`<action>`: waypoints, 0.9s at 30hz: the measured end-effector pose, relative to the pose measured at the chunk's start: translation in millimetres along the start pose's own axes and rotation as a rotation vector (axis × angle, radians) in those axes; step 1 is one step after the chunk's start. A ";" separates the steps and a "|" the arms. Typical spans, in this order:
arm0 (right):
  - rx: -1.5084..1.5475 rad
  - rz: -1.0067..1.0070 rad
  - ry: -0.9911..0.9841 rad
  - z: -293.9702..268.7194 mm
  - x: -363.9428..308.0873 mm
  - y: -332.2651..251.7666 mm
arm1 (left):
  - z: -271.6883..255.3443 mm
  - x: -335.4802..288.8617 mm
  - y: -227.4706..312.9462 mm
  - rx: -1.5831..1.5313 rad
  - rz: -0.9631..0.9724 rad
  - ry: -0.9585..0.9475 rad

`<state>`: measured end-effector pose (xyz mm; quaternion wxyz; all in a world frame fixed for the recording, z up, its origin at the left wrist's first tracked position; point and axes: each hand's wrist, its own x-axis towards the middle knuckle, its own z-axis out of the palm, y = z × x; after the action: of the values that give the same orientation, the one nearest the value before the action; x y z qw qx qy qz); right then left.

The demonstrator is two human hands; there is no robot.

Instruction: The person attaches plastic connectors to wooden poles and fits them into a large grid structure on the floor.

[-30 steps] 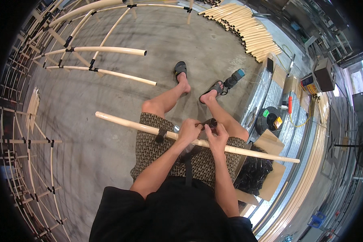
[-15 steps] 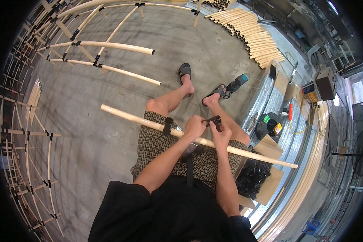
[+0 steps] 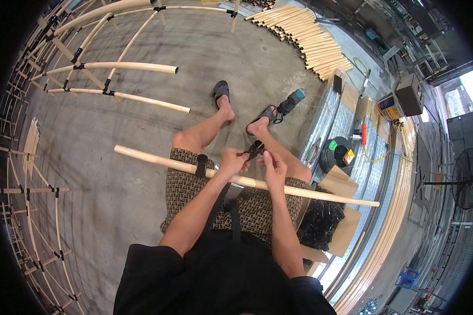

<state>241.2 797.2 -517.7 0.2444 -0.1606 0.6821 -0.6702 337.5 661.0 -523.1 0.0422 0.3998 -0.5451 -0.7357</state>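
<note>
"Concrete floor [image 3: 136,126] spreads out under the bent knees. Nearest the body, what lies there?"

"One pale pipe [image 3: 326,195], across the thighs, its long axis running left to right, with the left end farther out from the torso than the right."

"And the black fitting [image 3: 255,150]?"

"Just beyond the pipe, between the two hands. It slants outward and to the right, so its length crosses the pipe's line rather than following it. It looks clear of the pipe."

"Which hand has it?"

"Left hand [image 3: 234,161]: thumb and forefinger pinched on its left end. Right hand [image 3: 273,165] is close on the other side, fingers curled, thumb near the edge; whether it grips or only touches, I cannot tell."

"Anything else on the pipe?"

"Yes, a second black fitting [image 3: 201,166], around it, left of both hands and nearer the left."

"Farther off?"

"Right of the right knee, a cardboard box [image 3: 347,229] with a heap of black pieces [image 3: 320,224]; past it, a black spool [image 3: 335,156]. Beside the right foot lies a dark tool [image 3: 289,104]. Out front, a jointed pipe frame [image 3: 131,66] on the left, stacked pipes [image 3: 323,47] on the right."
</note>
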 end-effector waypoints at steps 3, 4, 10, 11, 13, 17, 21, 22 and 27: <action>0.022 -0.005 -0.011 1.2 -1.8 -3.2 | -2.1 0.5 -3.0 -0.035 0.000 0.015; 0.011 -0.013 -0.026 -0.6 -1.5 0.1 | -1.7 0.9 -3.3 -0.043 0.010 0.018; -0.066 0.005 -0.081 -2.3 -3.7 0.8 | -1.6 -3.9 2.2 -0.039 0.042 0.024; -0.085 0.023 -0.095 -2.5 -2.9 -1.1 | -0.9 -5.5 4.0 -0.030 0.048 0.032; -0.084 0.055 -0.123 -3.4 -1.5 -1.4 | 1.1 -7.0 3.5 0.020 0.117 0.057; 0.027 0.096 -0.185 -6.4 0.9 0.3 | 7.9 -17.5 8.2 0.119 0.235 0.135; 0.145 0.212 -0.271 -11.0 0.0 -6.3 | 10.7 -24.2 7.5 0.175 0.378 0.203; 0.171 0.223 -0.279 -11.7 0.2 -6.2 | 10.8 -23.3 2.9 0.203 0.425 0.224; 0.223 0.237 -0.299 -16.2 1.3 -6.6 | 13.8 -15.8 -13.4 0.213 0.550 0.234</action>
<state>230.5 809.7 -511.5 0.4363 -0.1487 0.5741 -0.6767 344.5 684.9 -524.6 0.2597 0.3216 -0.6983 -0.5844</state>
